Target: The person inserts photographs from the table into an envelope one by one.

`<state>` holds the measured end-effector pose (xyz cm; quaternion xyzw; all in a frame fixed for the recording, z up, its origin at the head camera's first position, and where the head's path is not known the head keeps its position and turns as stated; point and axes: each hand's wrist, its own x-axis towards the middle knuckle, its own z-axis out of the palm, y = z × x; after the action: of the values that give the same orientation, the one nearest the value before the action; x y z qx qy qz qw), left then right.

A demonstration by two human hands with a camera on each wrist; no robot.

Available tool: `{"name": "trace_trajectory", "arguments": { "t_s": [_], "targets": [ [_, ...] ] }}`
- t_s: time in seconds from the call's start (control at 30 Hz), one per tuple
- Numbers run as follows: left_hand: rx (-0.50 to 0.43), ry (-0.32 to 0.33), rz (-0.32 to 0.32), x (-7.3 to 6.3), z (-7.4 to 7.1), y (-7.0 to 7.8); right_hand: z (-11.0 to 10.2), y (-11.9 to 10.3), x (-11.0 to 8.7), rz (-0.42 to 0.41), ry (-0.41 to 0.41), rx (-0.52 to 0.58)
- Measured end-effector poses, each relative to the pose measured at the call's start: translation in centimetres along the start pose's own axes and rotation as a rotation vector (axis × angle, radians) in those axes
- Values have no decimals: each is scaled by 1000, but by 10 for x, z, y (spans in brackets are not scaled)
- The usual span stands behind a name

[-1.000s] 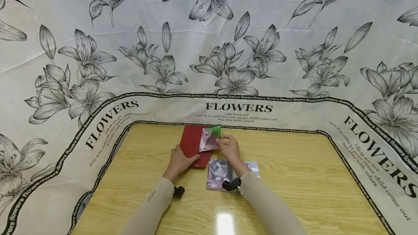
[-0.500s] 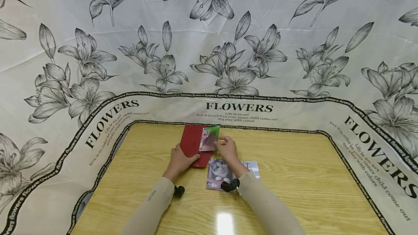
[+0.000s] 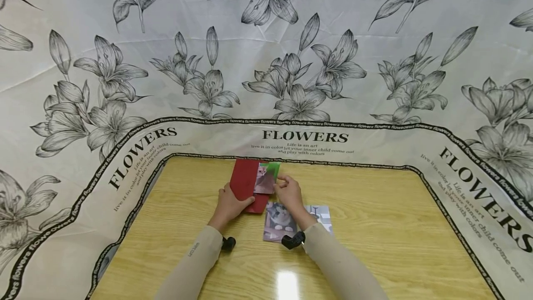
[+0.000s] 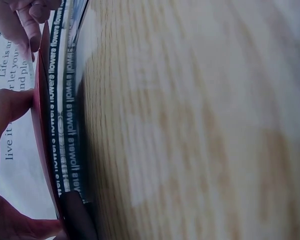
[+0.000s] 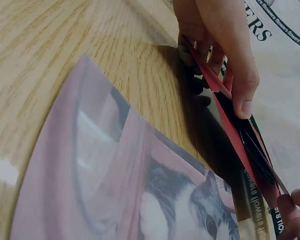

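My left hand (image 3: 229, 205) grips a red paper envelope (image 3: 243, 177) by its lower left side, thumb on the front. Sticking out of the envelope's right side is a photo of a light-coloured cat (image 3: 263, 180), with green along its right edge. My right hand (image 3: 289, 194) pinches that photo at its right edge. In the right wrist view the left hand (image 5: 232, 60) holds the red envelope (image 5: 230, 130), whose mouth gapes, while right-hand fingertips (image 5: 287, 212) meet its far end. The left wrist view shows the envelope (image 4: 41, 115) edge-on.
A photo of a grey-and-white cat (image 3: 275, 221) lies on the wooden table (image 3: 374, 226) under the right forearm. Beside it, another photo (image 3: 325, 219) is partly covered by that arm. Flower-printed cloth (image 3: 308, 105) rises along the table's far edge.
My right hand has shifted slightly left with the cat photo, and less of the photo shows outside the envelope. The left hand and the envelope stay about where they were.
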<state>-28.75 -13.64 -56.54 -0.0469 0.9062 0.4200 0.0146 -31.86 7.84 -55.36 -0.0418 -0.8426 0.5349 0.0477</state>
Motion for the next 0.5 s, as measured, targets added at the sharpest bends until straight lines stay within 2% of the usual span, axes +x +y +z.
{"name": "trace_trajectory", "arguments": {
  "t_s": [0.5],
  "targets": [
    [0, 17, 11, -1, -1, 2, 9, -1, -1, -32, -35, 11]
  ]
}}
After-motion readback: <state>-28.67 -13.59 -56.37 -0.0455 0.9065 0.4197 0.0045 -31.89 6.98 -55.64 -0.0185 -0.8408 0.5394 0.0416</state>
